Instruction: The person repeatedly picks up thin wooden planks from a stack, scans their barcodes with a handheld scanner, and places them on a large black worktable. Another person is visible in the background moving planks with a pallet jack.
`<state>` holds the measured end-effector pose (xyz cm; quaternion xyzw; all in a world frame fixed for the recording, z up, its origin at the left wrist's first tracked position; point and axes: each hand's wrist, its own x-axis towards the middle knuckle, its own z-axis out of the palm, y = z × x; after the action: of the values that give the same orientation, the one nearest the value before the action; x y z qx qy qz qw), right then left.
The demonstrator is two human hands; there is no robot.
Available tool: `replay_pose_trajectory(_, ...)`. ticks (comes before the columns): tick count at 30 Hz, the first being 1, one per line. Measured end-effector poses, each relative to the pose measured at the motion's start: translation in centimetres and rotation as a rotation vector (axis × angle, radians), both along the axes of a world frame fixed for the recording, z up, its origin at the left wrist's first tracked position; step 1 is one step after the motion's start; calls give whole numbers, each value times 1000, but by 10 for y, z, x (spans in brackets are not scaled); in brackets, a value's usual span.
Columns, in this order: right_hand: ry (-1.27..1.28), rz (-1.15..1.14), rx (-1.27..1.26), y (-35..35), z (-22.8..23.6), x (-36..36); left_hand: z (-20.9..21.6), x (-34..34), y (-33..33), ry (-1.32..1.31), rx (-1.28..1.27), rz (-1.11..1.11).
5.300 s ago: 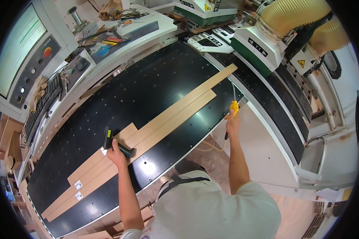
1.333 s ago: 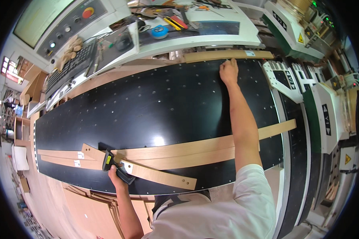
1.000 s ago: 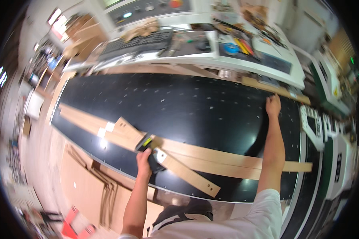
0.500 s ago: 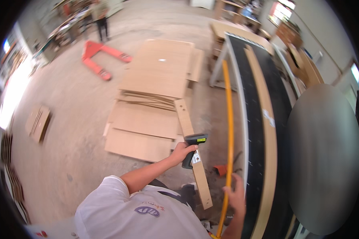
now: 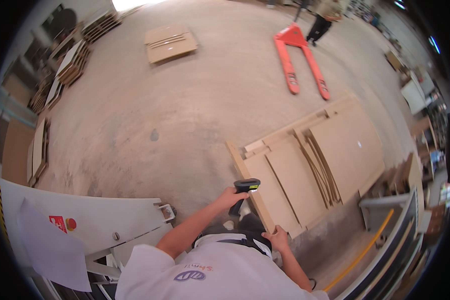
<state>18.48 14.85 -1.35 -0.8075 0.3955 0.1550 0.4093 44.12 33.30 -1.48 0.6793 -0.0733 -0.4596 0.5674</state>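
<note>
My left hand [image 5: 231, 198] is closed round the grip of a black handheld barcode scanner [image 5: 246, 185] with a small yellow-green label. A long, narrow wooden strip [image 5: 259, 209] slants past the scanner's right side. Whether my left fingers also touch the strip cannot be made out. At the strip's near end, my right hand [image 5: 279, 238] grips it close to my waist. Beyond the strip lies a stack of wood panels [image 5: 347, 145], with several thin strips [image 5: 317, 167] across it.
A red pallet jack [image 5: 291, 37] stands beyond the stack, with a person [image 5: 326, 20] beside it. A smaller panel pile [image 5: 171, 44] lies far off. White machinery [image 5: 120, 212] with a red button is at near left. A yellow bar [image 5: 360, 252] runs along the conveyor at right.
My view has swung left, away from the conveyor. My right hand has come from beside the yellow bar to the strip's near end. The scanner has stayed in my left hand.
</note>
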Motion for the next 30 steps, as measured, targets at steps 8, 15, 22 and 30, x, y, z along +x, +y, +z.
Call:
replay_pose_trajectory(8,362,274,-133,-60,-131,213,-82,165,158,-210,515,341)
replay_pose_trajectory(15,478,301,-100,-70,-167,436,-121,147,338,149,1180,523)
replay_pose_trajectory(22,485,512,-110,-62,-237,660,-98,164,308,527,1063,957)
replay_pose_trajectory(30,582,619,-108,39,-178,878,-196,417,363,318,1047,628)
